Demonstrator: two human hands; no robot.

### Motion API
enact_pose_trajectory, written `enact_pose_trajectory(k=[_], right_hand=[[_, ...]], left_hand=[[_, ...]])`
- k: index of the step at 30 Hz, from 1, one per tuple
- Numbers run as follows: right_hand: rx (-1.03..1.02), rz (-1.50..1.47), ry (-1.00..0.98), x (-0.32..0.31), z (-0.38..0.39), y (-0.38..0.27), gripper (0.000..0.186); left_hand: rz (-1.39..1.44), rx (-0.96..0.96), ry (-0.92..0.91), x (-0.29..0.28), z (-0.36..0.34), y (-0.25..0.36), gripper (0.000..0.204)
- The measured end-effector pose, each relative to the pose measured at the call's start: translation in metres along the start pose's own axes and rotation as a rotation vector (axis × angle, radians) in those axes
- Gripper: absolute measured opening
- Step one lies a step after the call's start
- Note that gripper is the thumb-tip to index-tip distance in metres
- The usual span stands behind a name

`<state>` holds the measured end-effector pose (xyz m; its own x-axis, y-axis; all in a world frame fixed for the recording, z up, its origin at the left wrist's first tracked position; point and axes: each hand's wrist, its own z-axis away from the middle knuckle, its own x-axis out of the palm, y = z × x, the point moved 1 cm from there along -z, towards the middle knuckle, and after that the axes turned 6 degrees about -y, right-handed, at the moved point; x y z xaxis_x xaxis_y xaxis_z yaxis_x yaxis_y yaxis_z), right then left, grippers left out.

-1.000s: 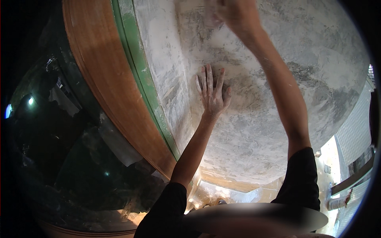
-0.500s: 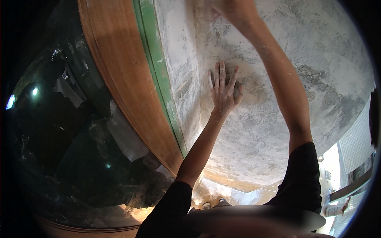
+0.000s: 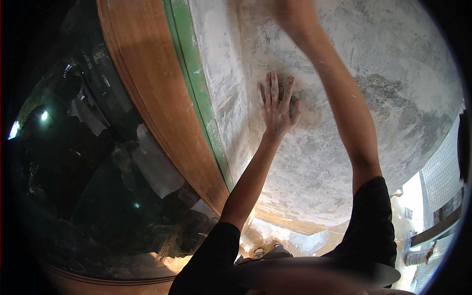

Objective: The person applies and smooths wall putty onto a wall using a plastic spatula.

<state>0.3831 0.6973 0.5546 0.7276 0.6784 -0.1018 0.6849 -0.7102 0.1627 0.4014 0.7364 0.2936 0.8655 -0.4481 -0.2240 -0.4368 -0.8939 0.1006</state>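
Note:
My left hand (image 3: 280, 110) lies flat against a grey, patchy plastered wall (image 3: 334, 172), its fingers spread and pale with dust. Nothing shows in it. Higher up, my right hand (image 3: 292, 14) is at the top edge of the head view, close to the wall near its inner corner. Its fingers are smeared by motion and partly cut off, so whatever it may hold is hidden.
To the left of the corner runs a green strip (image 3: 189, 73) beside a brown wooden frame (image 3: 147, 98). Dark reflective glass (image 3: 98, 196) fills the far left. Below are the floor (image 3: 300, 243) and a foot (image 3: 258, 252); white tiles (image 3: 440, 182) show at right.
My right forearm has shifted slightly left, its hand still blurred at the top. My left hand stays pressed on the same spot of the wall.

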Motion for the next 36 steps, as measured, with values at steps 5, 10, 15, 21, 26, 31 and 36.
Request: enact_pose_trajectory(k=[5, 10, 15, 21, 26, 31, 36], right_hand=[[-0.124, -0.169, -0.047, 0.031, 0.024, 0.004, 0.048], [0.102, -0.516, -0.025, -0.057, 0.104, -0.002, 0.031], [0.352, -0.450, -0.209, -0.106, 0.232, -0.008, 0.041], [0.611, -0.426, -0.125, -0.122, 0.347, 0.001, 0.042], [0.754, -0.534, -0.190, -0.131, 0.365, -0.001, 0.046], [0.848, -0.556, -0.376, -0.126, 0.365, 0.002, 0.046], [1.015, -0.793, -0.516, -0.106, 0.367, 0.005, 0.036]], left_hand=[[0.058, 0.041, 0.029, -0.003, -0.001, -0.001, 0.058], [0.443, -0.092, -0.067, -0.044, 0.035, -0.004, 0.040], [0.434, -0.253, -0.158, -0.070, 0.105, -0.015, 0.039], [0.090, -0.285, -0.396, -0.021, 0.134, 0.010, 0.093], [-0.126, -0.209, -0.369, -0.010, 0.141, 0.014, 0.103], [-0.186, -0.196, -0.460, -0.019, 0.165, 0.009, 0.095], [-0.241, -0.264, -0.659, -0.042, 0.166, 0.034, 0.085]])
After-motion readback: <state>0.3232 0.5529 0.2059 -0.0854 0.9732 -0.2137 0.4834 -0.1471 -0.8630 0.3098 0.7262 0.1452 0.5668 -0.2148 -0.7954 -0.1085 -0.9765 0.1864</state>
